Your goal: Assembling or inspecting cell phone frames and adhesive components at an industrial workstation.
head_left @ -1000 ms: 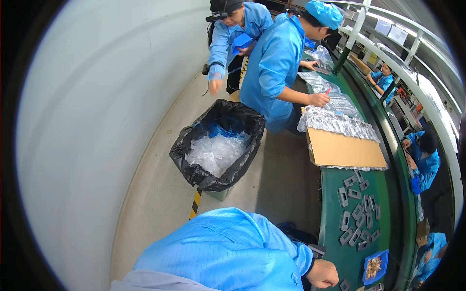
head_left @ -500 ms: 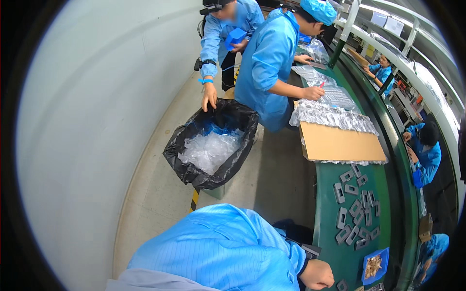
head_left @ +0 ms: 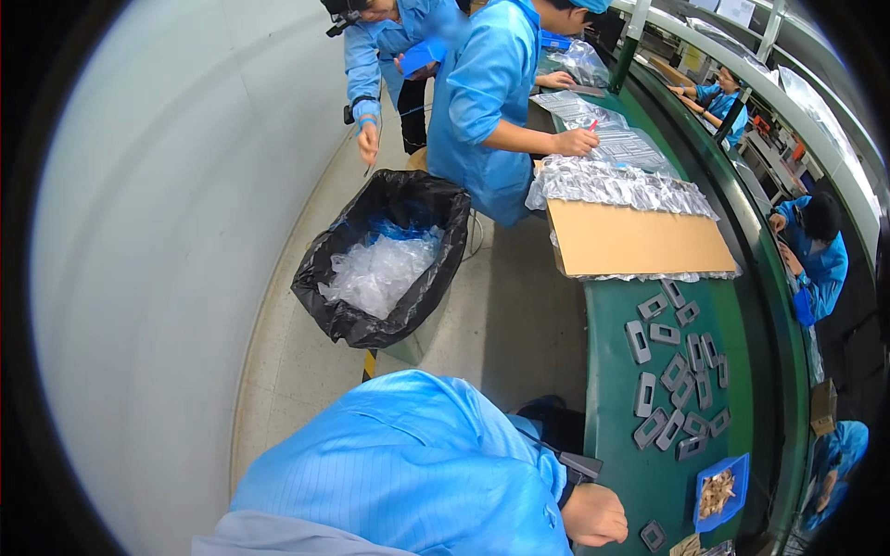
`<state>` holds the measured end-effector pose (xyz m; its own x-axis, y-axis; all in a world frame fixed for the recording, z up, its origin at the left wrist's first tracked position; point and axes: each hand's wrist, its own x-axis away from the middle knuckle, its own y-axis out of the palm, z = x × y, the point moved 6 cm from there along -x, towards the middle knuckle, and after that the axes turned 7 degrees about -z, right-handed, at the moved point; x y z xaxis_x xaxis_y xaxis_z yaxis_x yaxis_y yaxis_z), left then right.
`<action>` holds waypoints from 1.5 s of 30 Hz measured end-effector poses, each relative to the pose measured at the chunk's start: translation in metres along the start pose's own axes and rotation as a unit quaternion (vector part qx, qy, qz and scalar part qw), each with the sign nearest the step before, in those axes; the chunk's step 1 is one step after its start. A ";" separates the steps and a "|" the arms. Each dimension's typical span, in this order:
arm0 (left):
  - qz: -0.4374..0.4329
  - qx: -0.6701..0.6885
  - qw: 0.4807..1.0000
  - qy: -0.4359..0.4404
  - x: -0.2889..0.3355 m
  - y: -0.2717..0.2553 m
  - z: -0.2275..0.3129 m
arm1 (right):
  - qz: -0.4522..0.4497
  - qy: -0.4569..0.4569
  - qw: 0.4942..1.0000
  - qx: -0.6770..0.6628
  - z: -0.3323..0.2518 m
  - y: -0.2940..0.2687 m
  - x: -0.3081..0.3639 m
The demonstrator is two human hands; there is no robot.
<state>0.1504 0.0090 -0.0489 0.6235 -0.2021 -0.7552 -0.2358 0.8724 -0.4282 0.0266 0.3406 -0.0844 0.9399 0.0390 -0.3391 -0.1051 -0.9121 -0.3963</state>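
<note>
My left hand [head_left: 594, 515], at the end of a blue sleeve, is at the near edge of the green table [head_left: 612, 320]. Its fingers are curled closed, and whatever they might hold is hidden. A dark device is strapped at that wrist. Just right of the hand lies a single grey rectangular plastic frame [head_left: 653, 535]. Beyond it, several grey plastic frames [head_left: 644, 394] with oblong openings are scattered over the green surface. A blue bin [head_left: 739, 505] of small tan pieces stands to the right. My right hand is out of view.
A flat cardboard piece [head_left: 640, 239] on bubble wrap [head_left: 621, 185] lies farther up the table. A bin lined with a black bag [head_left: 445, 264] holds clear plastic. One co-worker [head_left: 491, 111] leans over the table; another [head_left: 366, 65] stands behind. More people sit across the line.
The view has shifted, so most things sit higher and a little left. The standing co-worker's hand has come away from the black bag's rim. My left hand stays curled near the table edge.
</note>
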 end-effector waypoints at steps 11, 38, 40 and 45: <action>0.009 -0.025 0.971 -0.238 0.127 -0.152 -0.016 | -0.047 -0.237 0.969 0.047 0.227 -0.165 -0.020; 0.503 -0.290 0.074 -0.811 0.468 -0.353 0.195 | -0.041 -0.181 0.981 -0.062 -0.050 0.038 0.012; 0.411 -0.369 0.028 -0.833 0.561 -0.342 0.183 | -0.045 -0.193 0.977 -0.078 -0.064 0.041 0.014; 0.702 -0.085 0.235 -0.667 0.587 -0.327 0.145 | -0.035 -0.201 0.975 -0.092 -0.067 0.023 0.022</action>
<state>0.7022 -0.3306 -0.2801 -0.5048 0.6505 0.5675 -0.8631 -0.3895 -0.3213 0.0670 0.2935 -0.0437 0.7352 0.2272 -0.6386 0.0499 -0.9577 -0.2834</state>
